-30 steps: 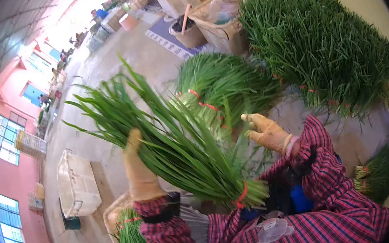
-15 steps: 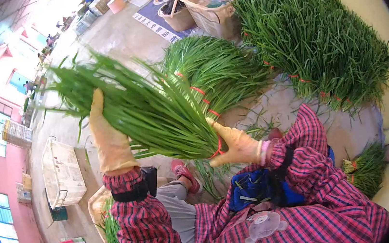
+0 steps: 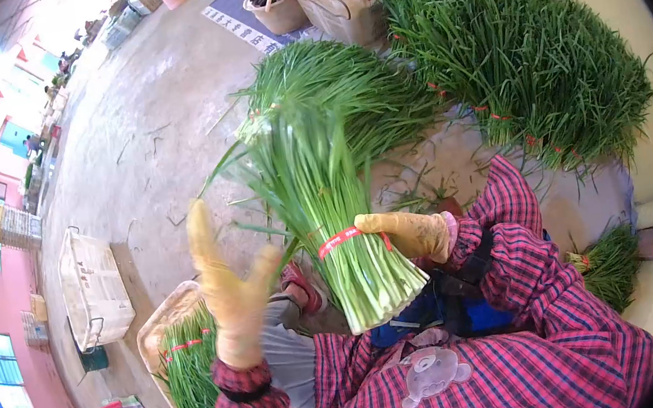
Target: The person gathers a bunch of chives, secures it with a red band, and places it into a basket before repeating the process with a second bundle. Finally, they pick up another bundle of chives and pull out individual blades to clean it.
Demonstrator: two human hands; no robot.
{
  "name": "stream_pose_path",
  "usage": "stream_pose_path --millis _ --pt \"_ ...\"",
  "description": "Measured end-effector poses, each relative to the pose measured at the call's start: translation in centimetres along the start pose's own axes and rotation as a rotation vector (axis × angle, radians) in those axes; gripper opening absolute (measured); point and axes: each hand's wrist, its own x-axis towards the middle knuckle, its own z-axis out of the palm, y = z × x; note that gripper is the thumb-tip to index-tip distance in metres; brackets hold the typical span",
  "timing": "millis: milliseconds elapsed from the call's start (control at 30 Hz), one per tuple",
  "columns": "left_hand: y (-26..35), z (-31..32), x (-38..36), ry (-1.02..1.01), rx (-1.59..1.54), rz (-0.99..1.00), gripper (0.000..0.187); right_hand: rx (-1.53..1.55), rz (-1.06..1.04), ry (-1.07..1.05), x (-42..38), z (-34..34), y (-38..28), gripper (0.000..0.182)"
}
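Observation:
A bunch of long green stalks with a red band round it hangs over my lap, its pale cut ends towards me and its leaves pointing away. My gloved right hand grips it at the band, the thumb lying across the front. My gloved left hand is held up to the left of the bunch, fingers apart and nothing in it, slightly blurred. Beyond the held bunch lies a pile of banded green bunches on the floor.
A large heap of banded bunches stands at the back right. Several more lie in a tub at my left. A white crate is farther left. At the top are a bucket and a basket. A small bunch lies right.
The bunch has swung from lying out to the left to pointing away, its cut ends now showing. My left hand has let go of the leaves and moved lower and to the right.

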Motion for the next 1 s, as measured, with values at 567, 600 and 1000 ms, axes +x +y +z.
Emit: stream_pose_path --millis 567,600,1000 --pt "3.8 1.6 -8.7 -0.140 0.227 0.538 0.078 0.236 0.342 -0.024 -0.6 2.9 3.7 0.052" --pt "3.7 2.2 -10.0 -0.040 0.182 0.498 0.079 0.240 0.310 -0.115 -0.3 2.2 4.3 0.053" --pt "2.0 4.3 -15.1 0.330 -1.160 -0.510 0.072 0.140 -0.036 -0.357 -0.2 7.3 5.8 0.065"
